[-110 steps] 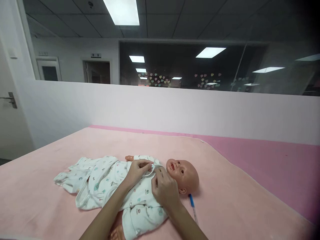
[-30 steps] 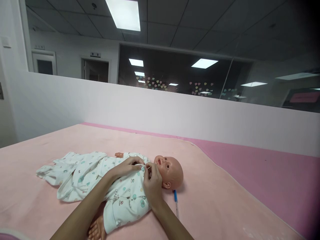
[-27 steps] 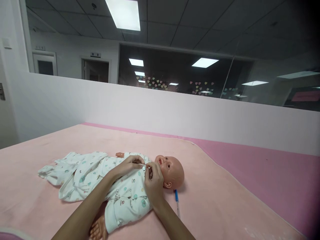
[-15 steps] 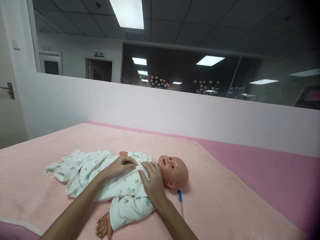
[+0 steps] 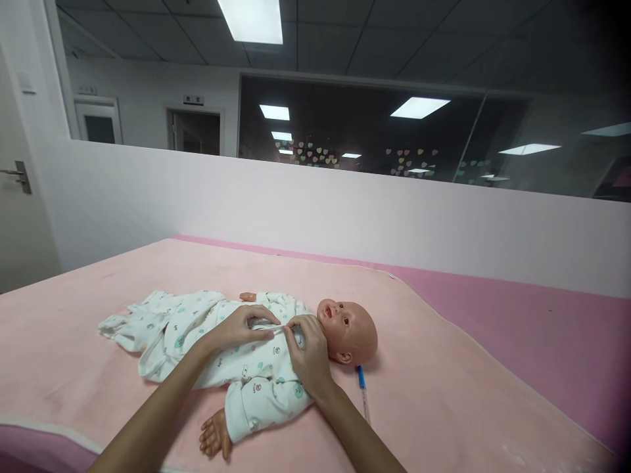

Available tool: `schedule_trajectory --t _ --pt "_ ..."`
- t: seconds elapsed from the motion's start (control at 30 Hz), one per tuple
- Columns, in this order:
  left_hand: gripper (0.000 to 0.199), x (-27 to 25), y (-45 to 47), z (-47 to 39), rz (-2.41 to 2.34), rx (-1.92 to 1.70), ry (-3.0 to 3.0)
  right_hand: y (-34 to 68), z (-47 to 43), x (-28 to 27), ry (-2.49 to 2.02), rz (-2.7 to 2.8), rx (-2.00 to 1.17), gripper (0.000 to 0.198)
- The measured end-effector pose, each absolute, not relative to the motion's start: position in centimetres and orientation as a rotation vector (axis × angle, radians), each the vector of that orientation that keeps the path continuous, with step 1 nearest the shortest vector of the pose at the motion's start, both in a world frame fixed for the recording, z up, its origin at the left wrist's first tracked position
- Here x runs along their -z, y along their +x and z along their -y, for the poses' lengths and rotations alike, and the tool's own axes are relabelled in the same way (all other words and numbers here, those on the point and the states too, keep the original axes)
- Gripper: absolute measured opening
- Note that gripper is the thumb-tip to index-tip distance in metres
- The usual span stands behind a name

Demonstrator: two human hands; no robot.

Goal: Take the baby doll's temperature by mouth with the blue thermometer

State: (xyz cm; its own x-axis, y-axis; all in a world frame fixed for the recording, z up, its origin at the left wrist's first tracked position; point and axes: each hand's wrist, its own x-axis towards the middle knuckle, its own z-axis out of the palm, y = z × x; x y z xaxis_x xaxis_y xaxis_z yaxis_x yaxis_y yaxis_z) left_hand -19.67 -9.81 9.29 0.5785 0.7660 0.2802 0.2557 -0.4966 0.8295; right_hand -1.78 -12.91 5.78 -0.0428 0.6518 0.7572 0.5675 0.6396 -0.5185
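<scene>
A baby doll point(image 5: 351, 332) lies on its back, head to the right, dressed in a white printed baby romper point(image 5: 256, 371). The romper's legs lie flat and wrinkled to the left. My left hand point(image 5: 244, 327) rests on the doll's chest, its thumb and fingers curled about the romper's front edge. Close beside it, my right hand point(image 5: 309, 351) pinches the same edge near the neckline between thumb and fingers. The fingertips of both hands almost meet there. Whatever fastening lies under them is hidden.
A slim clear stick with a blue cap point(image 5: 362, 381), pen or thermometer, lies below the doll's head. Under everything spreads a peach blanket point(image 5: 444, 387) over a pink surface point(image 5: 517, 309). A white low wall point(image 5: 345, 217) with glass above stands behind.
My right hand's thumb and fingers have closed into a pinch on the romper's edge. My left hand has shifted slightly right, nearer to it. The view has tilted a little.
</scene>
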Motion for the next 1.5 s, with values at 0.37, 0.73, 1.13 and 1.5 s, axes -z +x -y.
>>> schedule_trajectory --t 0.37,0.73,1.13,1.5 --pt "0.025 -9.3 -19.6 10.2 -0.918 -0.884 1.981 -2.1 12.6 -5.2 -1.123 1.731 -0.048 0.010" --pt "0.026 -8.7 -19.9 9.6 -0.892 -0.858 2.148 -2.0 12.7 -5.4 -1.084 1.714 -0.028 0.007" --pt "0.014 -8.5 -19.6 9.5 -0.989 -0.910 2.058 -2.1 12.6 -5.4 -1.053 1.691 -0.027 0.009" --pt "0.013 -8.5 -19.3 9.7 -0.966 -0.944 2.074 -2.1 12.7 -5.5 -1.063 1.694 -0.030 0.008"
